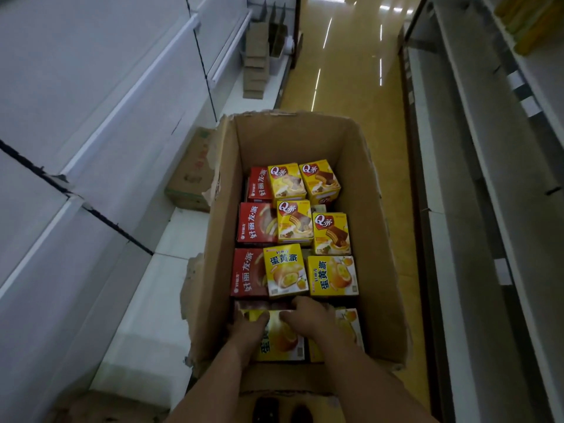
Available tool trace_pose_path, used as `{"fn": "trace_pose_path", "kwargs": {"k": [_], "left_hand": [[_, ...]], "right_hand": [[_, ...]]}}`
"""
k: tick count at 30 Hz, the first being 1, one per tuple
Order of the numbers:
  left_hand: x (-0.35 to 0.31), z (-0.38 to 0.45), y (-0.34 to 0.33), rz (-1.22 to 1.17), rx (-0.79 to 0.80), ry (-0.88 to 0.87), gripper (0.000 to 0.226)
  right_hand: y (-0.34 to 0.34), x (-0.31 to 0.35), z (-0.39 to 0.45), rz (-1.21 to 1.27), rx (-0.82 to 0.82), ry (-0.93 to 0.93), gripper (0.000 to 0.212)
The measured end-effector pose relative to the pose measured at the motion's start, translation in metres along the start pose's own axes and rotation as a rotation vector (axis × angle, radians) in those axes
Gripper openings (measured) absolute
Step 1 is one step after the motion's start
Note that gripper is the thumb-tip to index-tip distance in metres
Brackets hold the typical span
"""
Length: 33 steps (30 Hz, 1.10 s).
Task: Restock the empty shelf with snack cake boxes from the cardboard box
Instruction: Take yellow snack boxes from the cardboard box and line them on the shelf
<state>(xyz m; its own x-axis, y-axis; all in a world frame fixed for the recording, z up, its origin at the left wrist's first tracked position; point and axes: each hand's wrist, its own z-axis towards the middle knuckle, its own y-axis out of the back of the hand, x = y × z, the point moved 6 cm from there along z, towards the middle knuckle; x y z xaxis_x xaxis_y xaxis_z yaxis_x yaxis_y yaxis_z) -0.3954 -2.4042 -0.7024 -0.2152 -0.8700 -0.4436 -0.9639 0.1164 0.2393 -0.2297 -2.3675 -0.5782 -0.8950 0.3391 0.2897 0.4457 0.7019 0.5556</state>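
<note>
Yellow egg-yolk pie box [282, 341] lies at the near end of the cardboard box [370, 209], gripped by both hands: left hand [248, 329] and right hand [308, 319] curl over its far edge, close together.

Small printed carton [191, 170] sat on the left base ledge. Flattened cardboard pieces [255, 68] were stacked farther down. Glossy yellow floor [351, 71] ran along the aisle; dark shoes [282, 410] showed at bottom edge.

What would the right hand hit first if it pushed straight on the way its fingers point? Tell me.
Probably the yellow egg-yolk pie box just beyond the right hand, whose fingers point up the cardboard box toward it. Depth is unclear; it might pass above.
</note>
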Motion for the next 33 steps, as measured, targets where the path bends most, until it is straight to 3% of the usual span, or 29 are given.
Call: {"fn": "trace_pose_path", "kwargs": {"k": [8,18,23,28,33], "left_hand": [[-0.023,-0.035,-0.004,0.009,0.018,0.010,0.068],[-0.049,-0.070,0.000,-0.132,0.050,-0.173,0.040],[-0.068,-0.089,0.010,-0.095,0.032,-0.239,0.040],[-0.098,-0.116,0.022,-0.083,-0.026,-0.306,0.051],[-0.139,-0.159,0.028,-0.104,-0.144,-0.405,0.064]], "right_hand": [[-0.008,-0.001,0.011,-0.243,0.058,0.016,0.065],[0.002,-0.002,0.001,-0.262,0.057,-0.013,0.074],[0.008,0.004,-0.011,-0.091,0.099,0.032,0.081],[0.025,0.016,-0.033,0.452,0.138,0.061,0.083],[0.065,0.013,-0.067,0.701,0.037,0.130,0.073]]}}
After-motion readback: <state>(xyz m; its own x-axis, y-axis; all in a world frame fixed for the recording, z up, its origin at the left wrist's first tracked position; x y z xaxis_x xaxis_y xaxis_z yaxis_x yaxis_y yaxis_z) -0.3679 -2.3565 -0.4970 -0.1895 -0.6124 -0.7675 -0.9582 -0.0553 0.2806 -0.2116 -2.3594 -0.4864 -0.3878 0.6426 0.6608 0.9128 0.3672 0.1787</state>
